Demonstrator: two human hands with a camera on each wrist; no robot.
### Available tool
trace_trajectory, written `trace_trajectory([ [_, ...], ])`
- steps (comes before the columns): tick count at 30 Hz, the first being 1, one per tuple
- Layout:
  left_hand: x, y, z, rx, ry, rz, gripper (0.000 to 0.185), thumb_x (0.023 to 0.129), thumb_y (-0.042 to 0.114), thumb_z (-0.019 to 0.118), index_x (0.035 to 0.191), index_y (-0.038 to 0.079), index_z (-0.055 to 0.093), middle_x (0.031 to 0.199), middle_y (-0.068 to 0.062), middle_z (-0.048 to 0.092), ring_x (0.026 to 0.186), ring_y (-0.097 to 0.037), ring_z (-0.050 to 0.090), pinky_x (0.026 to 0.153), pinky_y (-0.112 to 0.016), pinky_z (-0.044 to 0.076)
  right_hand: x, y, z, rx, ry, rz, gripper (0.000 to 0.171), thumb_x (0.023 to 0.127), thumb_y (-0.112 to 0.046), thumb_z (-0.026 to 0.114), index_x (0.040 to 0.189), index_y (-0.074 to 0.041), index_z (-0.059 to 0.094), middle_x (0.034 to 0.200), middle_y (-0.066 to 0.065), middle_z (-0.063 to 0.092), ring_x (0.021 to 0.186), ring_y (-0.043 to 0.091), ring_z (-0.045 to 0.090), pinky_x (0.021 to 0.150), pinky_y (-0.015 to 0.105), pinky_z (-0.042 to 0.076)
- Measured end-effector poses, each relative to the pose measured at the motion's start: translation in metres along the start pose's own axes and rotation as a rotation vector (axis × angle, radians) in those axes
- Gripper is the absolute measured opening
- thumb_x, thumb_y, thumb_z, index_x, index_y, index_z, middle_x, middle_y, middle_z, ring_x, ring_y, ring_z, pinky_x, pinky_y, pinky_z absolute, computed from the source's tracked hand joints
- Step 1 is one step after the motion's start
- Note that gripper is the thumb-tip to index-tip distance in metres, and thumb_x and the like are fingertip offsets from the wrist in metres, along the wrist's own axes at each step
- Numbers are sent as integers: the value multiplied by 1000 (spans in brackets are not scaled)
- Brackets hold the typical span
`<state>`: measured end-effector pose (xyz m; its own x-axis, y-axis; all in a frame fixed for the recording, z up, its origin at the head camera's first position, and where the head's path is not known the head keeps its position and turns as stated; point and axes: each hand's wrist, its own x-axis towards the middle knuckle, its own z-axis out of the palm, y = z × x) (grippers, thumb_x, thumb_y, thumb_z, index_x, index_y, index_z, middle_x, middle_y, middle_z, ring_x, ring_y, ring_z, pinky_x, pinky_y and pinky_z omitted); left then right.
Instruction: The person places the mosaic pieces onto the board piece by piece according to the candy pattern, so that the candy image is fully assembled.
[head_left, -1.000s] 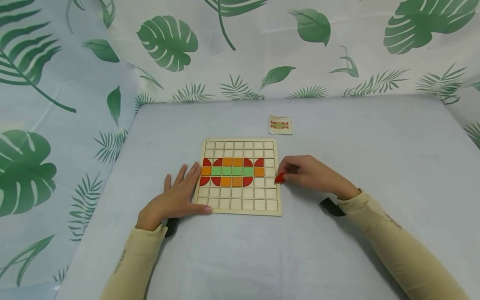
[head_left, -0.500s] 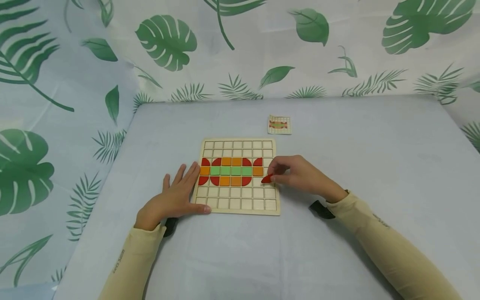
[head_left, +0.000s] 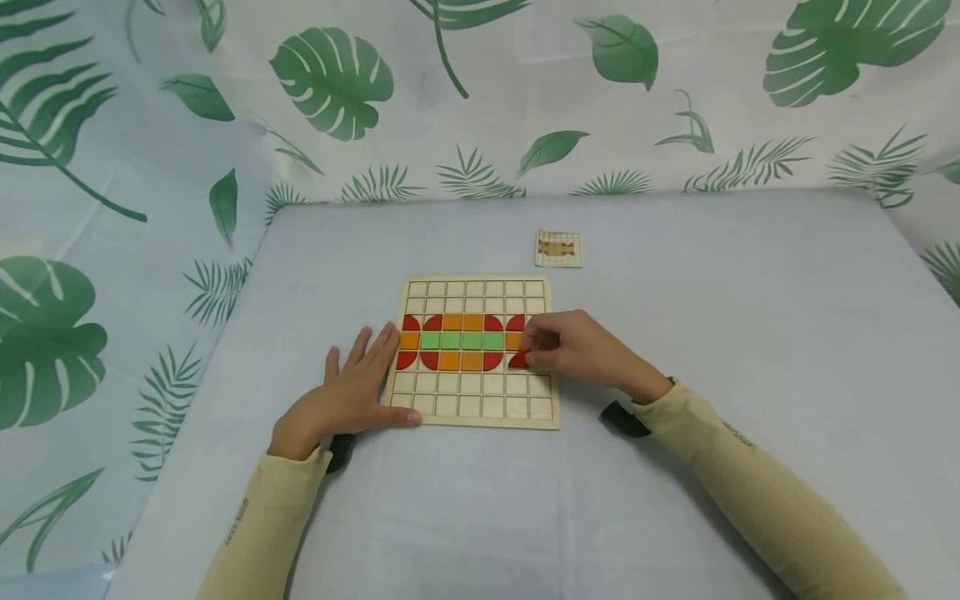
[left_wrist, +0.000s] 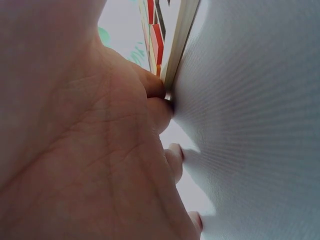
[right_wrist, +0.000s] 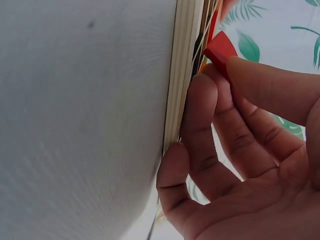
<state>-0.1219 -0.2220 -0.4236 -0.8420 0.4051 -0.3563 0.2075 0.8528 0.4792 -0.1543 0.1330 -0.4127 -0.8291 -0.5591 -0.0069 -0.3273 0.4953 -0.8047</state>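
Observation:
A square wooden grid board (head_left: pixel 457 407) lies on the table, its middle rows filled with red, orange and green pieces. My right hand (head_left: pixel 581 348) pinches a red rounded piece (head_left: pixel 518 359) between thumb and fingers, just over a cell below the orange tile at the right end. In the right wrist view the same red piece (right_wrist: pixel 221 49) is tilted at the thumb tip, and the other fingers are beside the board's edge. My left hand (head_left: pixel 341 400) lies with spread fingers against the board's left side, its thumb at the front left corner.
Behind the board lies a small card (head_left: pixel 558 249) printed with a similar coloured pattern on a grid. A pale cloth (head_left: pixel 465 508) covers the table, and a leaf-printed curtain (head_left: pixel 510 92) hangs at the back and left.
My right hand has moved left with the red piece, from beside the board's right edge to over its grid. My left hand has stayed against the board.

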Motion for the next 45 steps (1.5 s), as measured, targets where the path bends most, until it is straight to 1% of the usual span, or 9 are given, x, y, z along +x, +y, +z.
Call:
trace_trajectory([
  [8,-1,1,-1,-7,-11,-8,130,87,58,84,172,3,2,180,-14,-4,162,-38,-16,119,-70,-15,1,-1,2,2,-6,2,12,94,3,76,94,-9,72,86,-1,68,83,21,61,75,35,51],
  [18,-1,3,-2,-7,-7,-2,129,88,58,84,172,4,2,180,-13,-3,162,-37,-16,120,-70,-15,3,-2,1,-17,-22,23,12,95,3,75,95,-9,73,89,-1,71,85,21,64,78,39,53],
  [22,0,2,-1,-3,-6,-3,130,87,59,84,172,4,2,180,-13,-3,162,-37,-16,120,-70,-15,4,-1,1,-11,-19,20,10,96,1,74,96,-8,71,90,0,71,85,21,63,77,37,52],
  [26,0,1,-1,0,-10,-8,130,87,59,84,172,5,2,180,-12,-4,162,-36,-16,120,-70,-15,4,0,1,-13,-14,5,11,97,1,73,97,-9,69,92,0,69,83,20,60,74,34,50],
  [30,0,1,-1,3,-10,-10,130,87,59,84,172,5,1,180,-12,-5,162,-37,-16,120,-70,-14,6,0,2,-69,-20,-45,13,96,3,74,95,-8,68,89,-1,66,82,20,57,72,34,48],
  [35,0,1,-2,11,-7,-13,130,87,58,84,172,5,2,180,-12,-5,162,-38,-16,120,-70,-14,6,-3,4,-198,-42,-166,16,95,5,75,94,-9,68,83,-6,61,76,15,55,69,33,49],
  [37,1,1,-3,16,-8,-14,130,87,58,84,172,5,2,180,-13,-5,162,-38,-15,120,-70,-14,6,-3,4,-220,-59,-197,15,95,5,75,94,-9,68,81,-7,59,74,13,54,67,32,49],
  [41,1,1,-2,17,-11,-17,130,87,57,84,172,4,2,180,-13,-5,162,-38,-15,120,-71,-14,4,-2,4,-216,-90,-214,12,96,2,75,96,-8,70,81,-8,61,74,12,55,67,31,49],
  [45,0,2,-2,15,-11,-17,130,87,57,85,172,3,2,180,-13,-4,162,-39,-15,120,-71,-14,1,-1,3,-217,-97,-215,9,96,-2,79,100,-8,75,89,-7,67,79,12,58,72,33,52],
])
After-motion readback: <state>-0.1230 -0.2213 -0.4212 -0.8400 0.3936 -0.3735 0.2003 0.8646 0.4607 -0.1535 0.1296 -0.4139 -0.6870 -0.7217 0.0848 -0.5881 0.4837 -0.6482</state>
